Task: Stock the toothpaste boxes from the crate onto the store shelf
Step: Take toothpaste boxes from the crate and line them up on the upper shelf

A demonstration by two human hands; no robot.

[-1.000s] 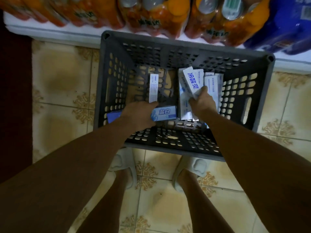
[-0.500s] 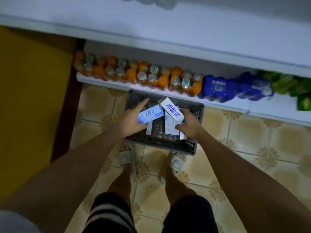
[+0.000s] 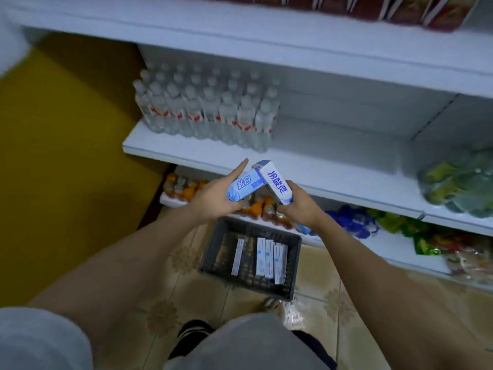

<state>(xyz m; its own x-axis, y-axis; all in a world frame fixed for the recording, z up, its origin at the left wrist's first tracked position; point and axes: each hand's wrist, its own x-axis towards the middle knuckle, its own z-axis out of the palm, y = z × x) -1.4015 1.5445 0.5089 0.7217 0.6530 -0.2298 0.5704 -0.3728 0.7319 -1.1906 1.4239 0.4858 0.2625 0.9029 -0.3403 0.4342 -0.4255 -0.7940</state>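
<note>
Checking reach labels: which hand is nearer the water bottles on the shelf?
Left. The left hand, holding a blue toothpaste box, sits just below and in front of the water bottles; the right hand is lower and further right.

Two toothpaste boxes (image 3: 244,186) aloft, tips crossing

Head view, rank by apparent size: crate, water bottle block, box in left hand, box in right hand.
1. Water bottle block
2. Crate, though it sits farther from the camera, so this ranking is unsure
3. Box in left hand and box in right hand: look alike, not ranked
</note>
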